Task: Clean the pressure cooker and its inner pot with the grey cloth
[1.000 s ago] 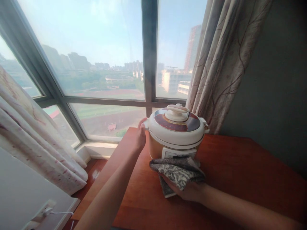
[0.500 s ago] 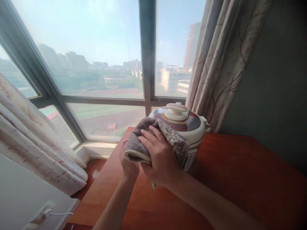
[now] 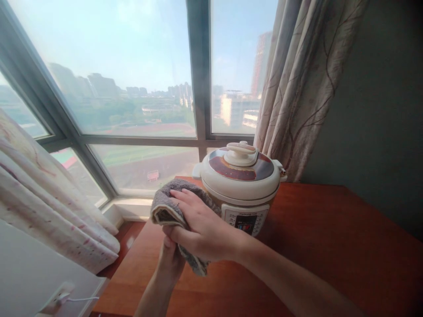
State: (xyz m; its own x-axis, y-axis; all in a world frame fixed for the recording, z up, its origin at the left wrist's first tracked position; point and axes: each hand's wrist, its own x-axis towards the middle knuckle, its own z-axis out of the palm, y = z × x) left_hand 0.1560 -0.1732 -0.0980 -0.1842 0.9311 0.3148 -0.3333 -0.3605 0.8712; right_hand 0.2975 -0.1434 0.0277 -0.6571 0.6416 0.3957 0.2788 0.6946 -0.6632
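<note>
**Both hands on a grey cloth beside the cooker**

The right hand [image 3: 201, 224] lies over the grey cloth [image 3: 165, 200], fingers spread only a little and curled down onto it, pressing it just left of the electric cooker [image 3: 241, 185]. The left hand [image 3: 172, 257] sits under the cloth, below and left of the cooker; its fingers are hidden, so their grip cannot be told. The cooker stands on the wooden table [image 3: 330, 237], its lid on, with the curtain [image 3: 297, 88] behind it.

cloth [image 3: 165, 203] grey, mottled; cooker [image 3: 240, 185] cream body, lid [image 3: 243, 167] has dark red-brown ring, front panel [image 3: 246, 219] looks white with dark display; table [image 3: 317, 237] reddish-brown wood; curtain [image 3: 297, 88] beige with brown branch pattern
</note>
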